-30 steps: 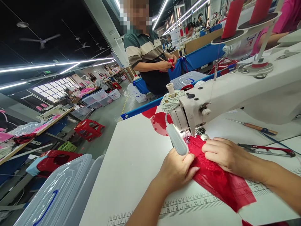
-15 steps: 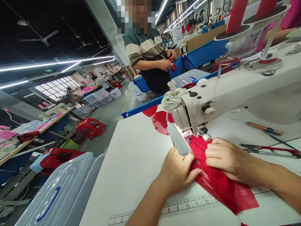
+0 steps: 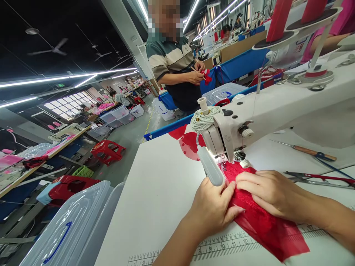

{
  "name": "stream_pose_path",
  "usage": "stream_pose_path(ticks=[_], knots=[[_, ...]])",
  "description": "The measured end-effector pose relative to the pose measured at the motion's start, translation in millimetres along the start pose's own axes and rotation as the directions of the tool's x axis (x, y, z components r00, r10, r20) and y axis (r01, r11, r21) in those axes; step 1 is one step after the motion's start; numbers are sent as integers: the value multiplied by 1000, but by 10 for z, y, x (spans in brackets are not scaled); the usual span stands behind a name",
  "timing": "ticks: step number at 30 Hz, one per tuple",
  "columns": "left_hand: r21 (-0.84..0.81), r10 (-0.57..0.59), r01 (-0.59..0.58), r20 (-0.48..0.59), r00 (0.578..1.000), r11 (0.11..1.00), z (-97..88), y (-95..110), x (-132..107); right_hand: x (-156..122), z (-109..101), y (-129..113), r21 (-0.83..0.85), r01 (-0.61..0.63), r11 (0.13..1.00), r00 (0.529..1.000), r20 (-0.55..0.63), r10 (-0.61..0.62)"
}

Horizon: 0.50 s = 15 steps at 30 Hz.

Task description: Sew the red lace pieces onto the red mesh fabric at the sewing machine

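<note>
A piece of red lace fabric (image 3: 263,225) lies on the white sewing table (image 3: 161,192) under the head of a white sewing machine (image 3: 277,107). My left hand (image 3: 213,208) rests on the fabric's left edge just below the machine's lamp (image 3: 210,170), thumb and fingers pinched on the cloth. My right hand (image 3: 269,192) lies flat on the fabric to the right of the needle area, fingers stretched out and pressing it down. More red fabric (image 3: 188,142) lies behind the machine head.
Red-handled scissors (image 3: 318,177) and a wooden-handled tool (image 3: 307,150) lie on the table at right. A person in a striped shirt (image 3: 174,66) stands beyond the table holding something red. Clear plastic bins (image 3: 69,229) sit at lower left, a red stool (image 3: 108,150) in the aisle.
Both hands have slid slightly toward me and downward with the fabric. The standing person's hands have shifted a little while handling the red piece.
</note>
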State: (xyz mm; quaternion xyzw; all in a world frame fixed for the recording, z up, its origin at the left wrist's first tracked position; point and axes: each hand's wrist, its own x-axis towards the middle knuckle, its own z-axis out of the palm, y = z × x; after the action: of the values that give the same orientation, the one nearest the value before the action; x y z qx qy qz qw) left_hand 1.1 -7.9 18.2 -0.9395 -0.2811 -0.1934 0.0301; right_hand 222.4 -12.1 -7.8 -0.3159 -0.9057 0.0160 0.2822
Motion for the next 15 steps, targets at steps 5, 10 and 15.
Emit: stream_pose_path(ticks=[5,10,15], knots=[[-20,11,-10,24,1000,1000,-49,-29,-31,-15,55,35,-86,-63,994,998,-20,61],[-54,-9,17,135,991,998,-178,-49,-67,-15,62,59,-34,-103,994,994,22,103],[164,126,-137,77,989,977,-125,18,-44,35,-107,31,101,-171,980,972,181,151]])
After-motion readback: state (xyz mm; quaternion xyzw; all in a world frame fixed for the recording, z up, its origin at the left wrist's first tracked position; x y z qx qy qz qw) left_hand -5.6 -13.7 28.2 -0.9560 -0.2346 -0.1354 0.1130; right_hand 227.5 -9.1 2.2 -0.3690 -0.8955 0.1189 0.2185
